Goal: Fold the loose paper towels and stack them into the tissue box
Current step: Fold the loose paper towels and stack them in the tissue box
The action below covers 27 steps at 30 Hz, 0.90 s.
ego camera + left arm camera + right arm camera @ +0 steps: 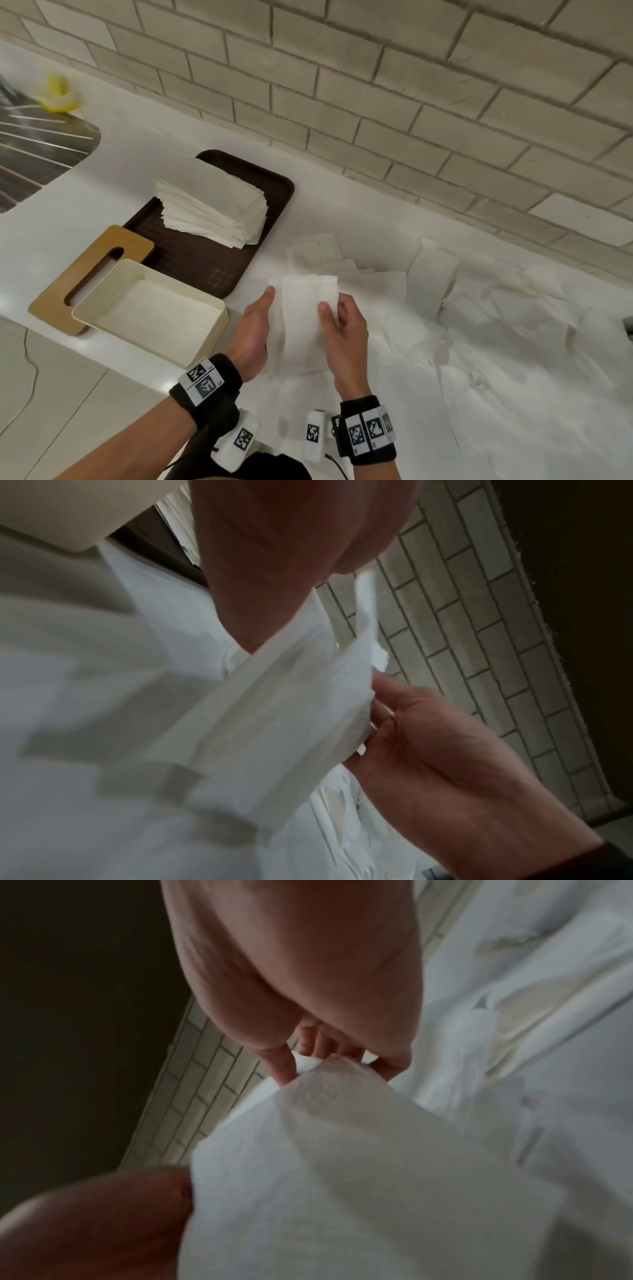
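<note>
- Holding one paper towel (303,318) upright above the table (102,212), just right of the tissue box (205,337), probably to bring its long edges together for a fold.
- Left hand (255,329) pinching the towel's left edge, thumb in front and fingers behind; right hand (346,329) pinching the right edge with thumb (325,310) over the front, other fingers curled behind.
- Tissue box lying open with only a thin layer inside, wooden lid (92,270) tucked under its far left corner, likely keeping the opening free for stacking.
- Folded stack (210,205) waiting on the brown tray (202,260), just beyond the box.
- Loose towels (479,325) sprawling right of the box, across the table toward the tiled wall (376,85).
- Leaving bare table between box and held towel; near edge of the table running just in front of the box, so little room there.
</note>
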Motion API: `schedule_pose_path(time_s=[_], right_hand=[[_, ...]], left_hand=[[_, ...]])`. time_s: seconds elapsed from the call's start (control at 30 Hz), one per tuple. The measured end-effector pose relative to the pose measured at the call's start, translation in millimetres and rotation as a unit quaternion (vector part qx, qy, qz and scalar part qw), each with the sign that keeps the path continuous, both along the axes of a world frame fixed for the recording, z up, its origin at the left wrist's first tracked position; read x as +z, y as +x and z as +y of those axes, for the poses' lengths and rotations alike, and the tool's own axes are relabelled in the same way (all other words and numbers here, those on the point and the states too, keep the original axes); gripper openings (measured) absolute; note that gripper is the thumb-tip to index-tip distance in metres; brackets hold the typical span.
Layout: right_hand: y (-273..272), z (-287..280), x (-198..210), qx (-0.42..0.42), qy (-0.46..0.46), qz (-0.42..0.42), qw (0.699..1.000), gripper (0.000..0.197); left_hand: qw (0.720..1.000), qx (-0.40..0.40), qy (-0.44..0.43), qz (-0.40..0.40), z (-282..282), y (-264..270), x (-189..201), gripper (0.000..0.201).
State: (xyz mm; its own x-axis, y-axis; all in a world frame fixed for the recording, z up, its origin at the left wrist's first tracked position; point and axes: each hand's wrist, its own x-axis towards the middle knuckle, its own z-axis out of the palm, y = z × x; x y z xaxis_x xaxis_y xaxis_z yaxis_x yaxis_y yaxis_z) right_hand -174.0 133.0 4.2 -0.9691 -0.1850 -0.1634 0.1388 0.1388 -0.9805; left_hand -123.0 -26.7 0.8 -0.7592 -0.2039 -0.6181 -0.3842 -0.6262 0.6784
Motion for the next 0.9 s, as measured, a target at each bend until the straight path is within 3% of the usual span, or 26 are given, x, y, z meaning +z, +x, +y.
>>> schedule_pose_path(time_s=[0.1, 0.23, 0.37, 0.47, 0.5, 0.53, 0.57, 0.63, 0.67, 0.7, 0.77, 0.83, 0.9], right_hand=[[0, -5, -8, -0.050, 0.052, 0.007, 0.997, 0.006], [2, -20, -12, -0.108, 0.065, -0.023, 0.992, 0.007], [-1, -31, -7, -0.077, 0.091, -0.027, 0.992, 0.007], [-38, -21, 7, -0.035, 0.162, 0.073, 0.983, 0.006], [-61, -11, 8, -0.028, 0.224, 0.143, 0.964, 0.010], [-84, 1, 6, -0.006, 0.323, 0.197, 0.925, 0.021], [-107, 15, 3, 0.038, 0.442, 0.221, 0.868, 0.036], [-141, 40, 4, 0.166, 0.611, 0.148, 0.759, 0.060], [-155, 50, 10, 0.215, 0.646, 0.111, 0.724, 0.060], [-167, 61, 16, 0.231, 0.659, 0.096, 0.709, 0.053], [-180, 74, 33, 0.222, 0.650, 0.120, 0.717, 0.036], [-176, 75, 49, 0.196, 0.616, 0.168, 0.744, 0.031], [-162, 69, 61, 0.162, 0.535, 0.230, 0.797, 0.031]], left_hand=[[1.000, -0.002, -0.013, -0.004, 4, -1, 2, 0.063], [0.997, -0.038, -0.047, 0.046, 12, 1, 3, 0.069], [0.975, -0.046, -0.202, 0.077, 17, 1, 3, 0.040], [0.961, -0.026, -0.266, 0.069, 12, 1, -8, 0.030], [0.964, -0.017, -0.261, 0.056, 9, 2, -10, 0.034], [0.968, -0.016, -0.246, 0.041, 6, 2, -14, 0.037], [0.974, -0.015, -0.225, 0.032, 4, 2, -15, 0.039], [0.983, -0.014, -0.180, 0.017, 2, 4, -18, 0.040], [0.987, -0.009, -0.157, 0.008, 2, 4, -19, 0.039], [0.991, -0.006, -0.137, 0.003, 2, 4, -19, 0.038], [0.994, -0.002, -0.110, 0.000, 3, 4, -20, 0.036], [0.995, -0.001, -0.101, -0.014, 7, 2, -25, 0.034], [0.994, -0.013, -0.100, -0.036, 13, -1, -31, 0.035]])
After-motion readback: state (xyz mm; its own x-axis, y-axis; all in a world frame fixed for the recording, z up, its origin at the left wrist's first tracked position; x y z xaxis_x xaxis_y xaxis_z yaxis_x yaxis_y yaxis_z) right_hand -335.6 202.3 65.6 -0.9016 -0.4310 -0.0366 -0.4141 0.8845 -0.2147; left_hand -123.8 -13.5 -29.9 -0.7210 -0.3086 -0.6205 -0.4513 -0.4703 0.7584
